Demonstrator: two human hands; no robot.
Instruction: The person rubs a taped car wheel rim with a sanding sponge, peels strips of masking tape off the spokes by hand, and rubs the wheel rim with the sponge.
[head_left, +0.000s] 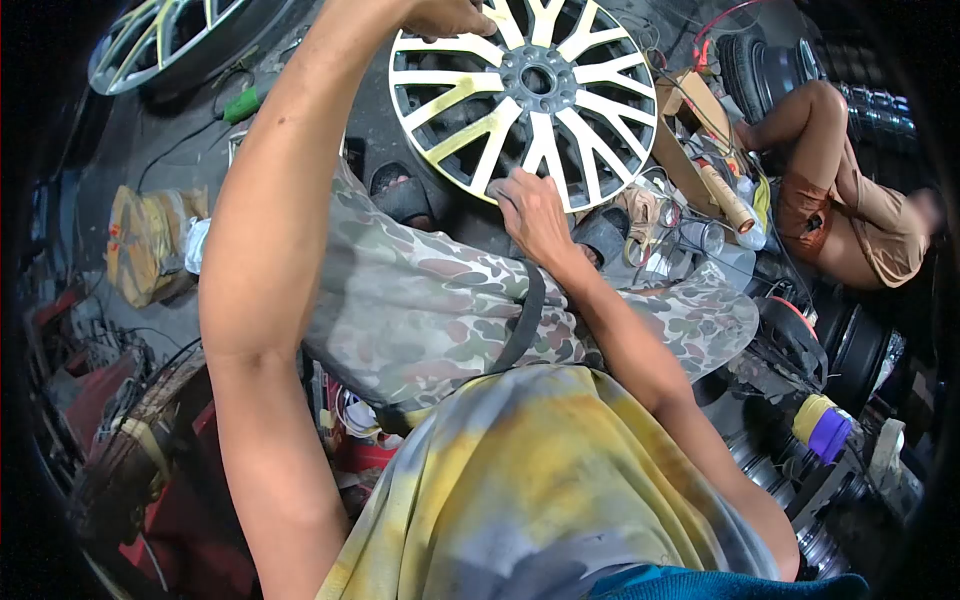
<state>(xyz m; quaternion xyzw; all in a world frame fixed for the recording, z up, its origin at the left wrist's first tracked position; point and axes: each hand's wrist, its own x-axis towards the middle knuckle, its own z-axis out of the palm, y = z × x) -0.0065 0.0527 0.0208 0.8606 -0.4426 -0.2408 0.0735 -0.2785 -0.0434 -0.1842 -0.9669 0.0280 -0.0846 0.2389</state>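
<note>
An alloy wheel (537, 80) with pale spokes and a dark hub lies in front of me. Yellowish patches show on several spokes at its left. My left hand (452, 17) is at the wheel's upper left, partly cut off by the top of the view. Its fingers are curled down near the spokes, and whatever they hold is hidden. My right hand (535, 212) is at the near edge of the wheel, with fingers bent around the rim. The wheel stands between my sandalled feet.
Another wheel (165, 45) is at the upper left, and a tyre (742, 80) at the upper right. A cardboard box (690, 150) stands right of my wheel. Another person (830, 190) sits at the right. A yellow taped bundle (150, 245) lies left.
</note>
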